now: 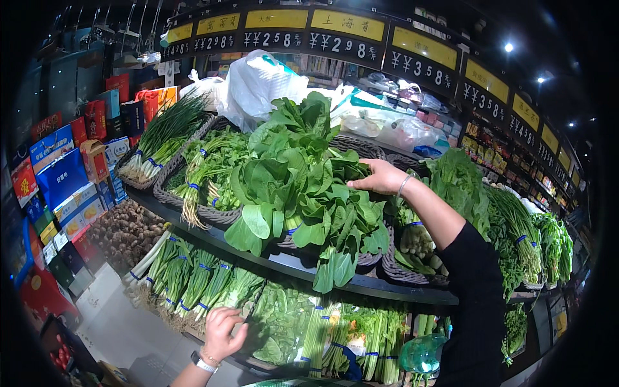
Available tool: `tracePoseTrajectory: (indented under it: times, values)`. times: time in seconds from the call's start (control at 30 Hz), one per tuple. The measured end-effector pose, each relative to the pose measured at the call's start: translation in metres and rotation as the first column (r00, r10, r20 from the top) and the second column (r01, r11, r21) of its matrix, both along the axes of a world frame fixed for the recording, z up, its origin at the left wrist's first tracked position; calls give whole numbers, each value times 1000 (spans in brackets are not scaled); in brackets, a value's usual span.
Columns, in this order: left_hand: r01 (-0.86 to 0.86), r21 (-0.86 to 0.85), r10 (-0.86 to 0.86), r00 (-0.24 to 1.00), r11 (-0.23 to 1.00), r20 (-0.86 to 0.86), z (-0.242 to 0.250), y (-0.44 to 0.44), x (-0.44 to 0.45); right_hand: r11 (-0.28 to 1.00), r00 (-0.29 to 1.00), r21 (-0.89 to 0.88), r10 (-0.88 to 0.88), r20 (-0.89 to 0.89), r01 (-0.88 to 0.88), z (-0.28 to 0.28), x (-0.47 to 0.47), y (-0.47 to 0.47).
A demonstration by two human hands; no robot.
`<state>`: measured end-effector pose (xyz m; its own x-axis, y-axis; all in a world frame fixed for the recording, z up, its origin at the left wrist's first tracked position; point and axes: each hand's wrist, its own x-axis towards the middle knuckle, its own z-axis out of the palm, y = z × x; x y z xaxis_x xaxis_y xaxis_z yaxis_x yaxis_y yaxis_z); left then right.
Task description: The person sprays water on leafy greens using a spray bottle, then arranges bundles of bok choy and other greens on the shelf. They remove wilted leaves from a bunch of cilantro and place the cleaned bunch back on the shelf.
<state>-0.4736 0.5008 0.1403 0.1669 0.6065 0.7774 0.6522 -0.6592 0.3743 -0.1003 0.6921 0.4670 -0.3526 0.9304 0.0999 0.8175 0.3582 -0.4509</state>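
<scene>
My right hand (379,177) reaches onto the right side of a large heap of leafy greens (290,184), its thumb and fingers at the dark leaves. Whether it grips them is hard to tell. The heap rests on the upper shelf, its leaves hanging over the front of a woven basket (370,260). My left hand (224,334), with a white-banded watch at the wrist, hovers low in front of the lower shelf, fingers slightly curled and apart, holding nothing. Bundled spring onions (188,275) and bagged leafy greens (283,319) lie near it.
A wicker basket of herbs (220,150) and bundled chives (171,121) are on the left. Lettuce (457,188) stands beyond my right arm. The dark shelf edge (290,271) crosses between the tiers. Plastic bags (263,84) sit behind, under price signs (346,38). A green plastic bottle (422,353) is low right.
</scene>
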Motion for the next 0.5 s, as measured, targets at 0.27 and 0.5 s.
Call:
tracePoseTrajectory:
  times: [0.27, 0.5]
  values:
    - [-190, -154, 222, 948, 970, 226, -38, -30, -19, 997, 983, 77, -8, -185, 23, 46, 15, 41]
    - [-142, -603, 353, 902, 785, 247, -70, -52, -18, 999, 942, 29, 15, 336, -27, 25, -7, 165]
